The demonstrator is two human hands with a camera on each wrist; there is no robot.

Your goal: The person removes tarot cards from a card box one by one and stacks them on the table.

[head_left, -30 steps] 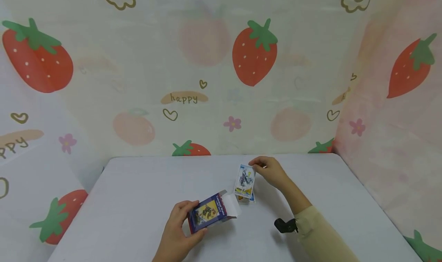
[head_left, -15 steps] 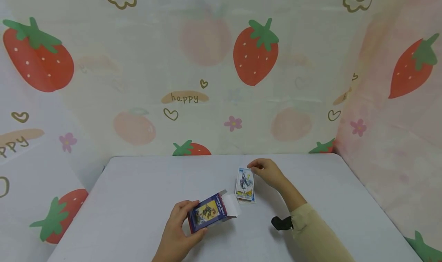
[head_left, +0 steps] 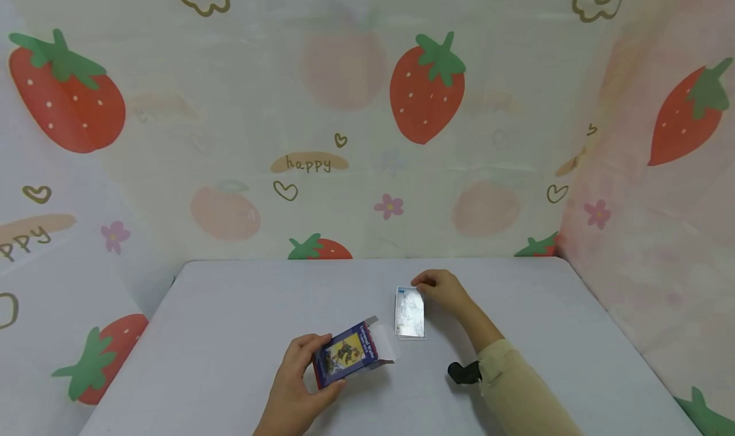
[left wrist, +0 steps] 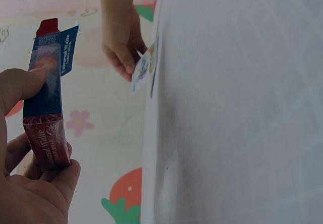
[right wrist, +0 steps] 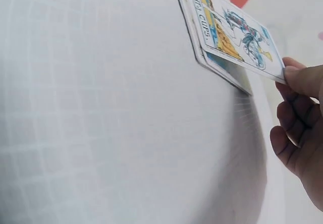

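I watched remotely as the left hand [head_left: 297, 378] gripped the open-flapped Universal Waite card box [head_left: 344, 356] and, apart from it, the right hand [head_left: 446, 293] pinched the Knight of Cups card [right wrist: 242, 35] at one end, tilted over a card stack [right wrist: 227, 68] between the two hands.

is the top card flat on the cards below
No, the right wrist view shows the top card tilted up, with a gap over the lower cards.
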